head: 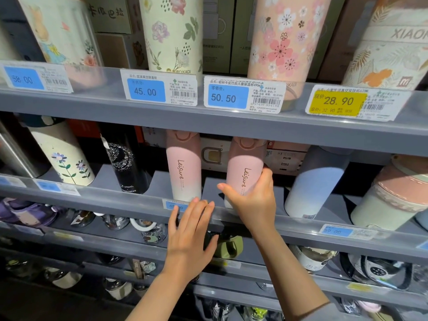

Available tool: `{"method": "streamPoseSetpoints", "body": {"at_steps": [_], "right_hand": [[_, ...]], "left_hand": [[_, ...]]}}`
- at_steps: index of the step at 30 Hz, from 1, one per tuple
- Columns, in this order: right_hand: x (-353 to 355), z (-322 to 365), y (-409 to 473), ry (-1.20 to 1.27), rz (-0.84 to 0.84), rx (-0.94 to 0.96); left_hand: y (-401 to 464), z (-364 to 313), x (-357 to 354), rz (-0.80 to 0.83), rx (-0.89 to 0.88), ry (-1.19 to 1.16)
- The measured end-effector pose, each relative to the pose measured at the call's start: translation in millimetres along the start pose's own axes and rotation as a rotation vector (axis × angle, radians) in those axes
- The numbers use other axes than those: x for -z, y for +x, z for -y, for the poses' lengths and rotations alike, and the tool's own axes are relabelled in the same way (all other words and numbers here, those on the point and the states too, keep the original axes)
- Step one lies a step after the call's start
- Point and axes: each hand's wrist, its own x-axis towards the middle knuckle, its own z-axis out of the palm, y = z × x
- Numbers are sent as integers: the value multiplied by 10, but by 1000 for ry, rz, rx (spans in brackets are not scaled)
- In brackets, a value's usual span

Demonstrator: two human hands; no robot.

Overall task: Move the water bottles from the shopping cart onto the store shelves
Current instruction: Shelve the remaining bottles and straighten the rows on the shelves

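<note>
The right hand (252,200) wraps its grip around a pink-to-white gradient "Leisure" bottle (243,172), standing just right of a matching pink gradient bottle (184,170) (same lettering) on the grey middle shelf (231,218). The left hand (192,237), fingers spread flat, touches that shelf's front edge below the matching bottle.

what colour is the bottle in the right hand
Pink fading to white, on the tall "Leisure" bottle, head view.
</note>
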Motion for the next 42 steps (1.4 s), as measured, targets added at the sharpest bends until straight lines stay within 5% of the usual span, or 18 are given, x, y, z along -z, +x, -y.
{"method": "streamPoseSetpoints", "body": {"at_steps": [8, 11, 19, 31, 38, 42], "right_hand": [[583, -428, -387, 22, -262, 302], [865, -596, -308, 35, -384, 228], [1137, -735, 243, 220, 2, -124], [853, -568, 200, -207, -285, -120], [1039, -659, 224, 53, -11, -170], [986, -640, 235, -46, -88, -150]], "left_hand": [[-1, 37, -109, -110, -22, 46], [11, 8, -161, -139, -13, 74], [30, 0, -213, -144, 33, 97], [27, 27, -198, -140, 2, 138], [30, 13, -203, -146, 0, 121], [39, -1, -198, -152, 0, 108]]}}
